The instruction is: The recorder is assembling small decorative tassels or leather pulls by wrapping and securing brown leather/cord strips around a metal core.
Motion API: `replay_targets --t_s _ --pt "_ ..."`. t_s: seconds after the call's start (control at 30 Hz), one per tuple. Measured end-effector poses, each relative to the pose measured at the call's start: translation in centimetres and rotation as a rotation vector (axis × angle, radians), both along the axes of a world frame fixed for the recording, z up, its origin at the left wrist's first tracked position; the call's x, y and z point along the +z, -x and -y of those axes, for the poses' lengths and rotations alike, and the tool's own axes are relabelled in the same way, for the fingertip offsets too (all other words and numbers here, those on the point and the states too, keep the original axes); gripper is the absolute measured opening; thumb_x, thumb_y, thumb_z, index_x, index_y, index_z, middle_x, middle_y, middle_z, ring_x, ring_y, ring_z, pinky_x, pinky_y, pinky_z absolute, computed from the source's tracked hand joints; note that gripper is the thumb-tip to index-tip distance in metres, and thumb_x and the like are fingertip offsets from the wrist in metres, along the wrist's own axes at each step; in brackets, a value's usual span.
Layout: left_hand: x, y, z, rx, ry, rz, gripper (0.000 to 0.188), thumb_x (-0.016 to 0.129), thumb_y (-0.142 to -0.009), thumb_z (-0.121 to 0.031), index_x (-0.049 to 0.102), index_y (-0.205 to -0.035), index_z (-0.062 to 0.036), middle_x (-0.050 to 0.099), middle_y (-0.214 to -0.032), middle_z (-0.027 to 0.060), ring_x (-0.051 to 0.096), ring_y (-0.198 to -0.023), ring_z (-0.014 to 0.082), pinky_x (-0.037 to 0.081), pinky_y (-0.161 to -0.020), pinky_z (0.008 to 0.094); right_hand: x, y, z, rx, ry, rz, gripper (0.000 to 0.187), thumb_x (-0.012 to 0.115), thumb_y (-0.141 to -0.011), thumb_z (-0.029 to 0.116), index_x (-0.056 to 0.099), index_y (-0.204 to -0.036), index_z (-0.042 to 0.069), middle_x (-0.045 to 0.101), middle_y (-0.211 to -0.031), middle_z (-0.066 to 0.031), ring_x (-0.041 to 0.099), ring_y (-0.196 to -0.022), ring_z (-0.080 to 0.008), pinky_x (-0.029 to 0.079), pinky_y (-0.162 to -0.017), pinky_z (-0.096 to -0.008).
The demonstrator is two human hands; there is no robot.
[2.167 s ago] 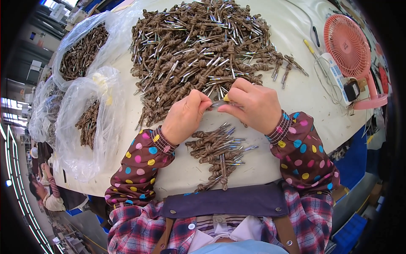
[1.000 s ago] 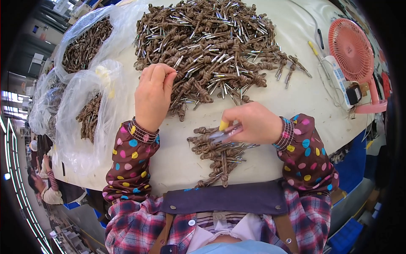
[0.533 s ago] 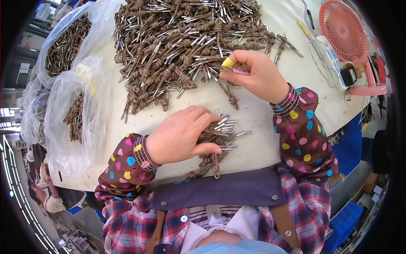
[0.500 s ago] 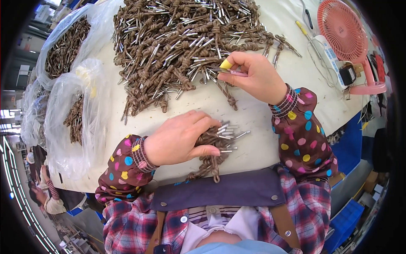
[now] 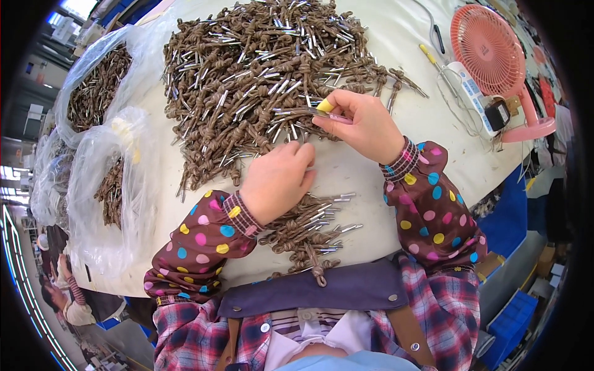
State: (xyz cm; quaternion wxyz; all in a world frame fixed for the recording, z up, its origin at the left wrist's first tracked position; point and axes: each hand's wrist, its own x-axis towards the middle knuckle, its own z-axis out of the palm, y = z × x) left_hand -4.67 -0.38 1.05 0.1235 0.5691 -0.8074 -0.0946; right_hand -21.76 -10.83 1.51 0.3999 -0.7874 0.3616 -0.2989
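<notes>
My right hand (image 5: 365, 120) pinches a small pink-handled tool with a thin metal blade (image 5: 337, 117) at the near right edge of a big pile of brown knotted cords with silver metal tips (image 5: 247, 80). Yellow wrapping covers one of its fingertips. Close by, my left hand (image 5: 278, 176) reaches to the pile's near edge with its fingers curled together; whatever is between them is hidden. Below it, a smaller heap of the same cords (image 5: 303, 232) lies against the near table edge, partly under my left wrist.
Clear plastic bags (image 5: 93, 185) holding more cords stand at the left. On the right are a pink fan (image 5: 486, 52), a white power strip (image 5: 473, 93) with a black plug, cables and a yellow-handled tool (image 5: 427, 54). Another person (image 5: 71, 297) sits far left.
My left hand has moved up and right, off the smaller heap to the big pile's edge, uncovering the heap. My right hand still holds the pink-handled tool near the pile.
</notes>
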Motion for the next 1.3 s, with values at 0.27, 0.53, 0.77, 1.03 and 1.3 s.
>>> replay_targets --t_s 0.27,0.53,0.77,1.03,1.3 --pt "1.6 -4.6 -1.1 0.116 -0.234 -0.716 0.038 0.064 -0.086 -0.005 0.046 -0.119 -0.0029 0.068 -0.095 0.011 0.067 -0.083 0.0184 0.054 -0.068 0.0275 -0.2 -1.4 -2.3 0.226 0.152 0.181 0.034 0.073 -0.076 0.001 0.064 -0.109 0.004 0.063 -0.108 -0.0083 0.064 -0.09 -0.0156 0.053 -0.072 -0.0271" --pt "1.0 -4.5 -1.6 0.176 -0.254 -0.903 0.044 0.063 -0.088 -0.007 0.041 -0.125 -0.0026 0.068 -0.098 0.0099 0.066 -0.083 0.0162 0.053 -0.07 0.027 -0.7 -0.6 -1.3 0.222 0.239 -0.048 0.021 0.073 -0.075 0.01 0.065 -0.094 0.006 0.061 -0.085 -0.0067 0.062 -0.072 -0.0235 0.049 -0.063 -0.0306" --pt "1.6 -3.8 -5.1 -0.065 -0.368 -0.475 0.028 0.062 -0.088 -0.016 0.055 -0.113 -0.0031 0.065 -0.097 0.013 0.063 -0.087 0.0278 0.051 -0.075 0.0358 -0.1 -0.4 -0.8 0.021 0.229 0.007 0.016 0.073 -0.077 0.01 0.067 -0.09 0.003 0.061 -0.079 -0.008 0.063 -0.07 -0.0204 0.049 -0.063 -0.029" --pt "3.6 -5.3 -3.1 0.24 0.028 -0.442 0.02 0.066 -0.083 -0.011 0.063 -0.102 -0.0061 0.062 -0.096 0.01 0.061 -0.083 0.0296 0.05 -0.074 0.0363 -0.8 -1.2 -1.6 0.07 0.068 0.058 0.017 0.073 -0.08 0.012 0.066 -0.088 0.0 0.05 -0.067 0.0013 0.042 -0.058 -0.0058 0.036 -0.053 -0.0234" --pt "1.7 -5.0 -0.9 0.077 0.337 -0.21 0.033 0.073 -0.076 -0.009 0.065 -0.107 -0.0097 0.063 -0.089 0.0065 0.058 -0.079 0.0254 0.05 -0.071 0.0303 0.0 -1.6 -2.4 0.127 -0.485 -0.016 0.024 0.071 -0.08 0.019 0.067 -0.093 -0.001 0.06 -0.067 -0.0005 0.05 -0.059 -0.0078 0.043 -0.055 -0.0246"
